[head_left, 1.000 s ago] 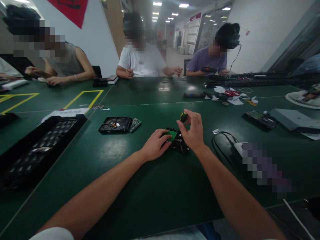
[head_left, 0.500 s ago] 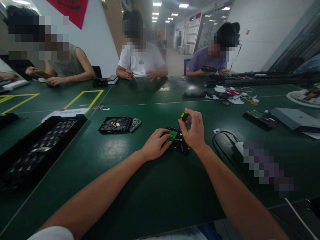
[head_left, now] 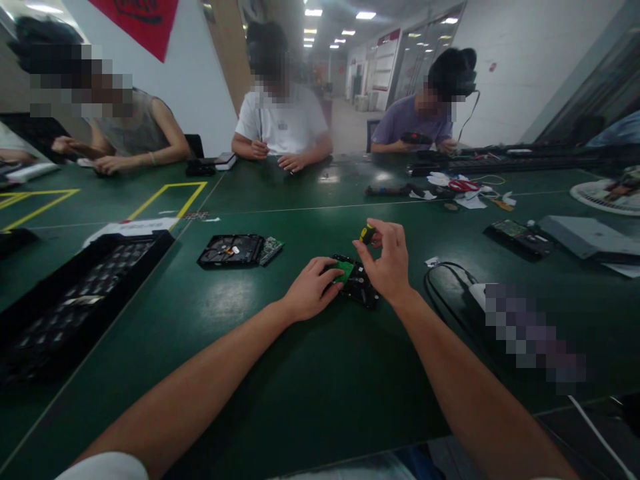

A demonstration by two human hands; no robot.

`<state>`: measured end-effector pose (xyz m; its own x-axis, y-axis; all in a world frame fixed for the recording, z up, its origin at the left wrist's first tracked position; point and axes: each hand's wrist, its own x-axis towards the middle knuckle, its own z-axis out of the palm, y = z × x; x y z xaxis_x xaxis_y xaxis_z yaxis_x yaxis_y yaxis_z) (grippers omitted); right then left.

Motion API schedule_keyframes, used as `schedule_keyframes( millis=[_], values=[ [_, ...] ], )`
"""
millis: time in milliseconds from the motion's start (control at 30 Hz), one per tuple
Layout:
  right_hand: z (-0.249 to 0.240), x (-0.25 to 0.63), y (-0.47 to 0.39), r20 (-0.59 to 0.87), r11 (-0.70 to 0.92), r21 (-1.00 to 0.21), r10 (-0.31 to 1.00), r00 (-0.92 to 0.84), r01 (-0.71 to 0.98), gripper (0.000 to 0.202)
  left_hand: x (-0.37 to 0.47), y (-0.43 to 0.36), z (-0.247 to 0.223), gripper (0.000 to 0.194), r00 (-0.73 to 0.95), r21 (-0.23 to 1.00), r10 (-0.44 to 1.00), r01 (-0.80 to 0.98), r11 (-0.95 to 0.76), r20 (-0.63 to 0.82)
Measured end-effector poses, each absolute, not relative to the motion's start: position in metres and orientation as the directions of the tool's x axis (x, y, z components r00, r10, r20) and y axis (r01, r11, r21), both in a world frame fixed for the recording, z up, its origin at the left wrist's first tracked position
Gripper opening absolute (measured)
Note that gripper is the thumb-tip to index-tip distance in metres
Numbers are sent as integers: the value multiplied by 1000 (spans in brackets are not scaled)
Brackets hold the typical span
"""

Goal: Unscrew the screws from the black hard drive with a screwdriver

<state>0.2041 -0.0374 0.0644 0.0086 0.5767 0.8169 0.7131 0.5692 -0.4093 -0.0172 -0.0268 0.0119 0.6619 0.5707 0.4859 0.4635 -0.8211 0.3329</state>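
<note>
A black hard drive (head_left: 364,292) with a green circuit board (head_left: 344,271) on it lies on the table in front of me. My left hand (head_left: 311,288) grips the drive from its left side, fingers over the board and thumb at the near edge. Above the drive, my right hand (head_left: 389,261) pinches the yellow-and-black handle of a screwdriver (head_left: 367,233). The screwdriver is near upright and points down at the drive; its tip is hidden behind my fingers.
Left of my hands lie another hard drive (head_left: 231,251) and a loose circuit board (head_left: 271,251). A long black tray (head_left: 150,245) stands farther left. At right are a cable (head_left: 434,293), a power strip (head_left: 479,292), a drive (head_left: 517,237) and a grey box (head_left: 590,239). Several people sit opposite.
My hands and the drive stay almost in place; the screwdriver handle has shifted very slightly. Across the table, the middle person's hand has lowered onto the tabletop.
</note>
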Motion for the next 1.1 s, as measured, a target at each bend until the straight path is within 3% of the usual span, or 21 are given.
schedule_keyframes(
  millis=[1100],
  values=[
    [64,202,-38,810,565,-386,586,-25,729,48,-18,-27,13,34,653,325,575,475,-818,493]
  ],
)
